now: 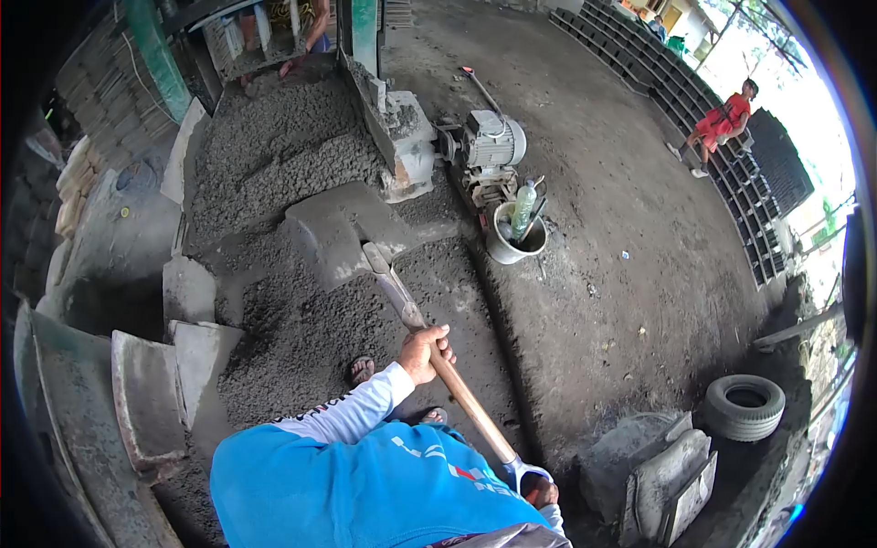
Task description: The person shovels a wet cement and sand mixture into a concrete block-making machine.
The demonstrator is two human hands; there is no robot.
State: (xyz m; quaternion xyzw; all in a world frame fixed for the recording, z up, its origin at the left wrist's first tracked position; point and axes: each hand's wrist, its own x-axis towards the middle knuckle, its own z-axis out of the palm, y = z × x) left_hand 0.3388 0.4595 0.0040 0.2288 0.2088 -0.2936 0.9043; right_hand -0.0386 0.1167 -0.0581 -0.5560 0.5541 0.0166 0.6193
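Observation:
A shovel with a wooden shaft runs slantwise across the middle of the head view. My left hand is wrapped around the shaft, just behind the metal socket. At the rear end, my right hand is closed on the D-shaped handle, partly hidden by my blue shirt. The broad, mortar-coated shovel blade lies at the edge of a heap of wet grey concrete mix. Looser mix covers the floor between the blade and my feet.
An electric motor and a bucket holding a bottle stand right of the heap. Slabs line the left. A tire lies at lower right. A person in red is by stacked blocks; another person's hand is behind the heap.

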